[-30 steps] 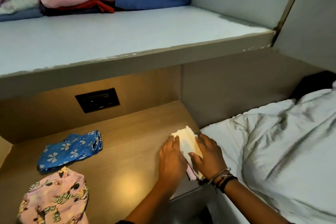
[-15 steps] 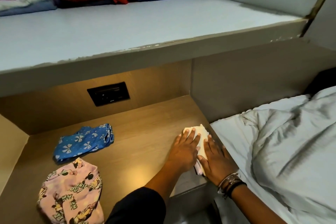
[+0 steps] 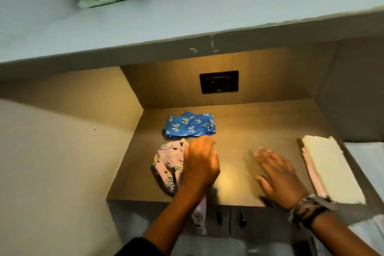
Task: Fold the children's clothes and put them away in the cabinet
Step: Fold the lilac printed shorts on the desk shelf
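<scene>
The left hand (image 3: 199, 164) rests on the crumpled pink cartoon-print garment (image 3: 169, 165) at the wooden worktop's (image 3: 239, 131) front left; whether its grip has closed is hidden. The right hand (image 3: 278, 174) hovers released, fingers spread. Spreading the cloth flat first should give cleaner folds.

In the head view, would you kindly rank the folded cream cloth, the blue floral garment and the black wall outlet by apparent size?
1. Folded cream cloth, though it lies nearer the camera.
2. Blue floral garment.
3. Black wall outlet.
</scene>
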